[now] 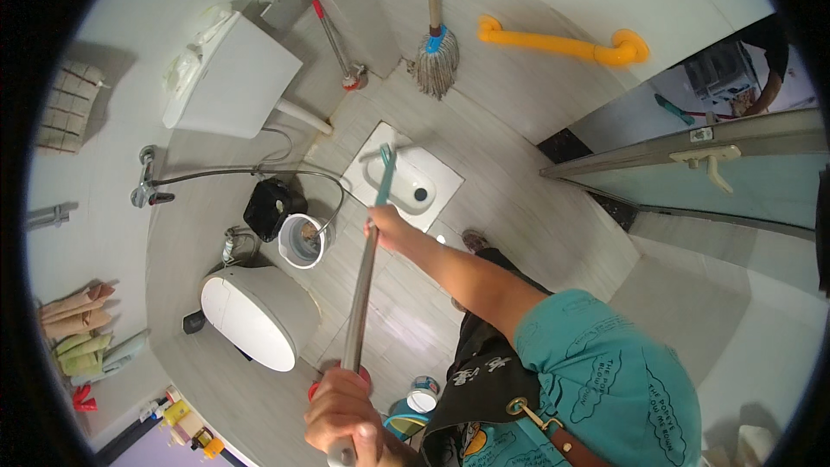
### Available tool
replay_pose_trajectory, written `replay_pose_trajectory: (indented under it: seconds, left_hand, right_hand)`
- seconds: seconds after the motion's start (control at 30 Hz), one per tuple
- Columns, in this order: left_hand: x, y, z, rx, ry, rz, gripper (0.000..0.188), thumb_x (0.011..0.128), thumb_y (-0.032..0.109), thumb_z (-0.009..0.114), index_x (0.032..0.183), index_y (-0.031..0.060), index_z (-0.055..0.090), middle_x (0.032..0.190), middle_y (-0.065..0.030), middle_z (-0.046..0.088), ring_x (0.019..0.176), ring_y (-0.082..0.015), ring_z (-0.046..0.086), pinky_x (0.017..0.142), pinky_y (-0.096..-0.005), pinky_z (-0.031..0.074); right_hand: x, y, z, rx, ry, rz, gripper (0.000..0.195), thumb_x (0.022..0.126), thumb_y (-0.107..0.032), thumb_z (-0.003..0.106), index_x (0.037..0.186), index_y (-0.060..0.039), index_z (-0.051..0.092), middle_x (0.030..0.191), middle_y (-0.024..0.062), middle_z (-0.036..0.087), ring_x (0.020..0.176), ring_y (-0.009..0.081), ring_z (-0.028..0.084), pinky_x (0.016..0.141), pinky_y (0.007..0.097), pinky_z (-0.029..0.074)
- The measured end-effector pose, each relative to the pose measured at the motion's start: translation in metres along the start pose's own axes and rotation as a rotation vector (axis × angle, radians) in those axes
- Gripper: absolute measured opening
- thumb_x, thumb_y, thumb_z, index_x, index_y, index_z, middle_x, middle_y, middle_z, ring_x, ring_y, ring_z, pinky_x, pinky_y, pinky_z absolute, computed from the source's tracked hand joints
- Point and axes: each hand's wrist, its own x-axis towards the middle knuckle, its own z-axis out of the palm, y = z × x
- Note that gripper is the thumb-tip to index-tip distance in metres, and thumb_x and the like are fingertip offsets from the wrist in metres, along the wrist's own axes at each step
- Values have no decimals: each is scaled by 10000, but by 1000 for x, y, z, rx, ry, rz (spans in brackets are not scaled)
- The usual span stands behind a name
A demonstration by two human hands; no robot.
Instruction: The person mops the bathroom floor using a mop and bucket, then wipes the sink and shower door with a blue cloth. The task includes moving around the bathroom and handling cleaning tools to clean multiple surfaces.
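Observation:
Both my hands are shut on one long pole [362, 298], metal along its near length with a narrow teal far end [386, 175]. My left hand [347, 415] grips the metal near its close end, low in the view. Farther along, my right hand [387, 228] holds it just below the teal part. That teal end appears over the white squat toilet [415, 172] set in the tiled floor [512, 207]; whether it touches the toilet cannot be told.
A grey bucket [301, 241], black bin [269, 207] and white sit-down toilet [249, 318] stand left. A mop [438, 65] leans on the far wall beside a yellow grab bar [557, 44]. At right is a door [720, 165]; beyond it, a person's arm [768, 94].

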Motion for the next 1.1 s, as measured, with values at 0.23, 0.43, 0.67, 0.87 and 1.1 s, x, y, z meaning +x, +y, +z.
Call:
replay_pose_trajectory:
  seconds: [0.23, 0.43, 0.67, 0.87, 1.1]
  left_hand:
    - [13, -93, 34, 207, -54, -15, 177, 723, 54, 622, 627, 20, 478, 579, -76, 485, 549, -212, 475, 691, -438, 458]
    - [6, -116, 45, 226, -151, -62, 180, 721, 29, 611, 603, 12, 475, 548, -76, 470, 515, -220, 466, 607, -380, 451]
    - [6, -41, 33, 328, -43, -185, 290, 770, 108, 651, 576, 18, 455, 496, -60, 447, 469, -216, 446, 533, -367, 424]
    - [0, -3, 13, 268, 271, -163, 298, 730, 192, 664, 570, 68, 444, 507, -41, 435, 486, -188, 401, 510, -332, 331]
    - [-10, 34, -29, 159, -22, -116, 320, 730, 218, 663, 563, 80, 429, 476, -28, 395, 462, -176, 367, 512, -340, 331]
  right_hand:
    - [98, -74, 12, 0, -9, 21, 117, 855, -100, 472, 868, -14, 394, 635, 87, 435, 493, 186, 469, 393, 311, 426]
    - [144, -62, -27, -553, 16, -28, 123, 844, -109, 469, 799, 0, 436, 580, 110, 467, 447, 217, 492, 376, 364, 402]
    - [50, 39, -16, -427, 100, 253, 90, 819, -74, 499, 801, 11, 475, 622, 121, 474, 482, 250, 508, 425, 382, 438]
    - [14, 68, -12, -630, 19, 302, 87, 817, -52, 488, 858, 22, 470, 767, 142, 489, 614, 242, 534, 487, 369, 496]
    - [-48, 61, 13, -232, 148, 163, 208, 813, -82, 518, 950, 34, 412, 850, 131, 484, 657, 219, 545, 518, 352, 509]
